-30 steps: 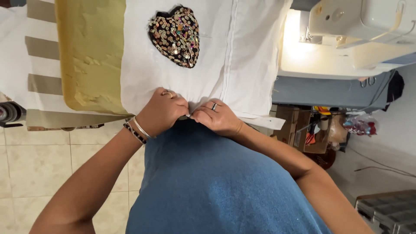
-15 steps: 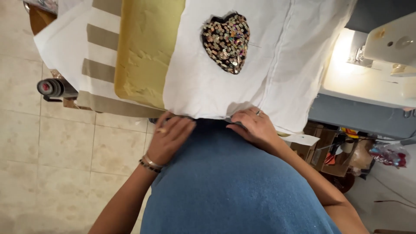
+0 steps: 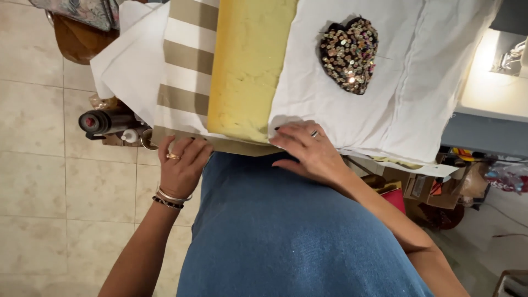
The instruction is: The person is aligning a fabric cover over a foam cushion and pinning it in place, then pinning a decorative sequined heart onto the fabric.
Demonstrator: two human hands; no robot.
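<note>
A white fabric [image 3: 385,82] with a sequined heart patch [image 3: 350,55] lies on the work surface. Beside it sit a yellow foam block [image 3: 245,66] and a beige-and-white striped cloth [image 3: 184,77]. My right hand [image 3: 308,151], with a ring, rests flat on the near corner of the white fabric, fingers spread. My left hand [image 3: 181,165], with bracelets and a ring, touches the near edge of the striped cloth at the table edge. Neither hand visibly grips anything.
My blue garment [image 3: 286,231] fills the lower middle. A tiled floor [image 3: 49,181] lies to the left with a black tool and bottles [image 3: 110,124] under the table edge. A lit white surface [image 3: 489,82] and cluttered boxes [image 3: 434,187] are at right.
The view has shifted left along the table. My left hand moved away from the right hand, from the white fabric's edge to the striped cloth's edge. The right hand now lies flatter.
</note>
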